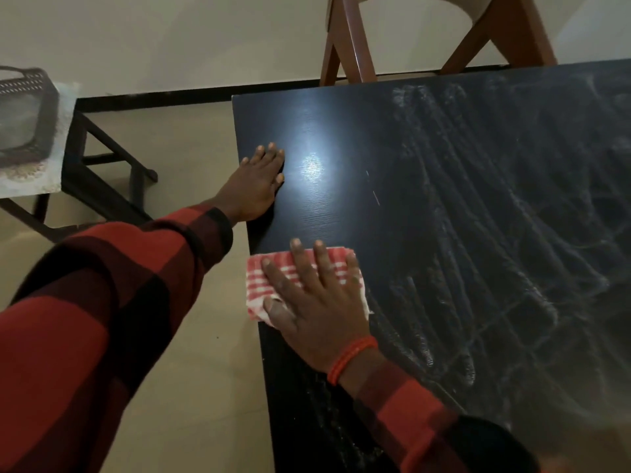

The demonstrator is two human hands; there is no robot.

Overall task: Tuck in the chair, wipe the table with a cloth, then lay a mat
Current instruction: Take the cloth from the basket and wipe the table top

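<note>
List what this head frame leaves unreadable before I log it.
- chair: top cut off by the frame edge, seat hidden behind the table.
- cloth: mostly covered by the right hand.
- basket: blurred, cropped at the frame's left edge; contents unclear.
- Mat: not in view.
</note>
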